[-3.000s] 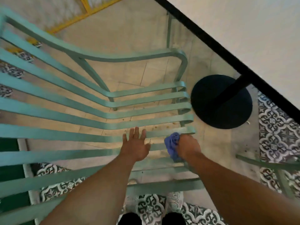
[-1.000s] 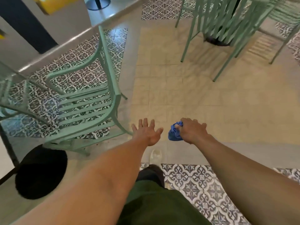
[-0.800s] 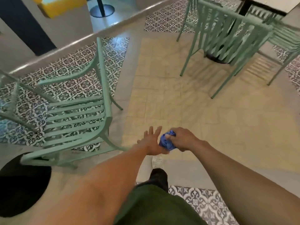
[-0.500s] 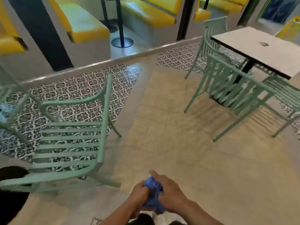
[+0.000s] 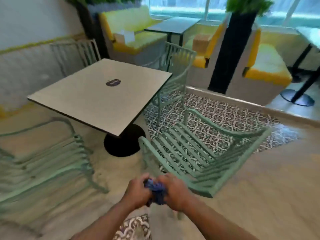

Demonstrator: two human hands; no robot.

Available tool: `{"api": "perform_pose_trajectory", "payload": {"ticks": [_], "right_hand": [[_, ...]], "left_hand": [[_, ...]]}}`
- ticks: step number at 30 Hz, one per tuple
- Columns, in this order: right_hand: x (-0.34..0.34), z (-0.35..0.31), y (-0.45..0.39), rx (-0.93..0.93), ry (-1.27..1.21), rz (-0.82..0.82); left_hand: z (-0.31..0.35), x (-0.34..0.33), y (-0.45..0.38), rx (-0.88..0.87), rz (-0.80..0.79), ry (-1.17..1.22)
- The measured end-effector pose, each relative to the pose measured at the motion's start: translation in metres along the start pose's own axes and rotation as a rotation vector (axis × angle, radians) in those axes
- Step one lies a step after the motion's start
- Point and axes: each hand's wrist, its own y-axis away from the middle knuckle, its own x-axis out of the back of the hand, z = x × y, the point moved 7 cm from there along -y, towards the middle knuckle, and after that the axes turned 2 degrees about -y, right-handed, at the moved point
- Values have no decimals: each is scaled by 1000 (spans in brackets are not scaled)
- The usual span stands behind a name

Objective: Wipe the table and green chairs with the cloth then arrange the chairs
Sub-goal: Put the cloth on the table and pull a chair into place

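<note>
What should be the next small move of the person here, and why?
Probably step toward the table and lay the blue cloth on its top. Both hands, left and right, bunch the cloth, touching no furniture, and the view faces the tabletop, with green chairs around it.

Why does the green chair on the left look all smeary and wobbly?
In the head view, the left green chair is streaked by motion blur; the table looks sharper; both hands bunching the blue cloth are slightly soft; the windows glare bright.
</note>
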Motion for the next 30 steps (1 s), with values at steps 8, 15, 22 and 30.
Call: {"api": "perform_pose_trajectory", "payload": {"ticks": [8, 15, 22, 30], "right_hand": [[154, -135, -223, 280, -29, 432], [198, -207, -361, 360, -7, 599], [29, -138, -446, 83, 285, 55], [-80, -87, -439, -126, 233, -325]], "left_hand": [[88, 261, -127, -395, 539, -443], [104, 383, -219, -565, 741, -582], [-49, 316, -320, -193, 153, -717], [-130, 244, -343, 30, -284, -878]]}}
